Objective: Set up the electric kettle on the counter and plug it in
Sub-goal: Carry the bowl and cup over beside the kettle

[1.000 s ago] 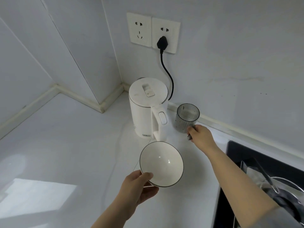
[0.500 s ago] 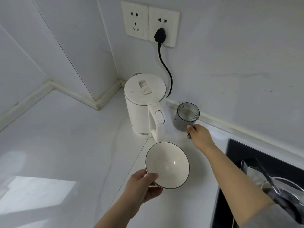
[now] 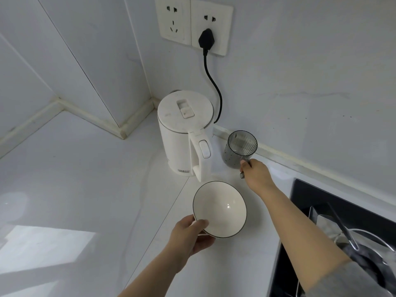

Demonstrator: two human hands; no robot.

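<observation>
1. Since its black plug [image 3: 206, 40] sits in the right-hand wall socket [image 3: 222, 20] and the cord [image 3: 214, 86] drops behind it, the white kettle [image 3: 184, 133] looks fully set up: it stands upright on the worktop [image 3: 85, 179] in the corner, lid closed, handle facing the person.
2. The left hand [image 3: 188, 236] holds a white bowl [image 3: 220, 209] tilted above the worktop, just in front of the kettle, thumb over the rim and fingers [image 3: 205, 241] curled underneath, a carrying grip.
3. The right hand [image 3: 256, 174] has its fingers [image 3: 244, 166] clamped on the handle of a smoky grey cup [image 3: 240, 148] just beside the kettle, by the wall; whether the cup rests or is lifted, I cannot tell.
4. Probably both vessels are kept near the kettle for pouring.
</observation>
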